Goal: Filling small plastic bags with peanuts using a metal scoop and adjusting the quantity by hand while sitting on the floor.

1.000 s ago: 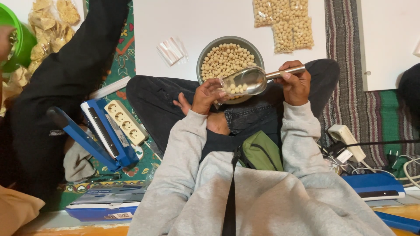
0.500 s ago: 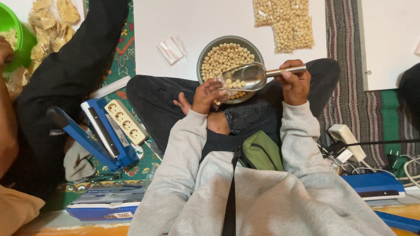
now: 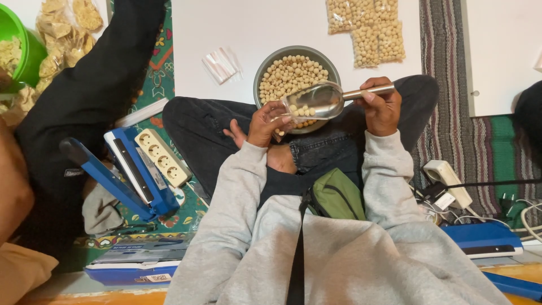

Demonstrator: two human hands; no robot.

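The metal scoop [image 3: 316, 100] is held level over the near rim of the grey bowl [image 3: 265, 70] and carries a few pale round snacks. The right hand [image 3: 383, 107] is closed around the scoop's handle. The left hand [image 3: 265, 121] has its fingers pinched on a small clear bag [image 3: 285, 110] held at the scoop's mouth; whether any snacks are inside the bag cannot be told.

Progress, judged from the layout: the bowl remains nearly full of snacks, so most of the filling appears outstanding. Beyond the bowl and to its right, a block of filled clear packets [image 3: 366, 28] of the same snacks lies flat on the white board [image 3: 226, 22], so several portions look complete. Left of the bowl, a small stack of empty clear bags [image 3: 220, 65] waits on the same board.

Further left of the bowl, a blue heat sealer [image 3: 121, 181] stands open with a cream power strip [image 3: 161, 157] resting against it. At the far left, beyond another person's dark sleeve [image 3: 84, 96], a green tub [image 3: 25, 53] and clear bags of yellowish chips [image 3: 68, 25] are visible. No labels are legible on any packet.
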